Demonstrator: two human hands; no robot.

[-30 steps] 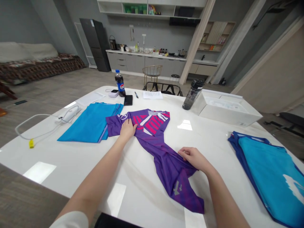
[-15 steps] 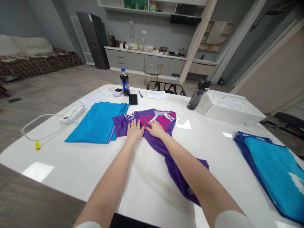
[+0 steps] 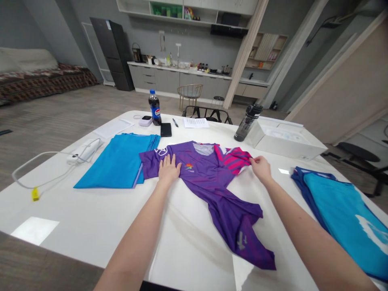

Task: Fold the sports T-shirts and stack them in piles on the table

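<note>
A purple jersey [image 3: 203, 178] with a pink-striped sleeve lies spread and partly twisted on the white table [image 3: 194, 238]. Its collar points away from me, and its lower part trails toward the front right in folds. My left hand [image 3: 169, 167] rests flat on the jersey near the left sleeve, fingers spread. At the other side, my right hand [image 3: 261, 167] pinches the end of the pink-striped sleeve and stretches it out to the right. A folded blue garment [image 3: 117, 163] lies beside the jersey's left sleeve.
On the right lies a stack of blue garments [image 3: 339, 214]. Behind stand a white box [image 3: 287, 139], a dark water bottle [image 3: 247, 123] and a cola bottle [image 3: 155, 109]. A phone [image 3: 166, 129], papers [image 3: 196, 123] and a power strip [image 3: 86, 150] with its cord lie toward the back and left.
My right hand has moved right, drawing the striped sleeve outward, so the jersey's collar and chest now show. The left hand stays flat on the cloth.
</note>
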